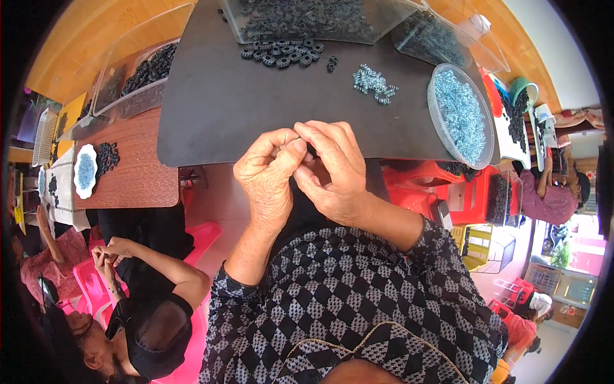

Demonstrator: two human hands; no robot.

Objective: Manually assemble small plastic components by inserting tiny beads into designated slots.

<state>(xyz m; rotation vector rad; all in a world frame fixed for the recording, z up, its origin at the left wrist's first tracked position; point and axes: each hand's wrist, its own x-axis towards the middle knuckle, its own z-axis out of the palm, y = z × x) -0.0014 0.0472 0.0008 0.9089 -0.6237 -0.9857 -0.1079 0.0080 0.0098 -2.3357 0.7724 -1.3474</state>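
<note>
My left hand (267, 168) and my right hand (340, 168) meet just off the front edge of the dark tabletop (230, 109). Their fingers are closed around a small black plastic piece (311, 150), mostly hidden by the fingertips. Farther back on the table lies a pile of small black plastic parts (281, 55), with a couple of loose ones (332, 63) to its right. Small metal springs (372, 83) form a loose heap at the right. A round clear tub (437, 121) full of springs stands at the table's right edge.
A clear bin (313, 42) of black parts stands at the back, another clear bin (448, 54) beside it. On the left, a co-worker (150, 301) sits by a brown table (134, 166) holding a white dish (78, 185). Red plastic stools (419, 182) stand at the right.
</note>
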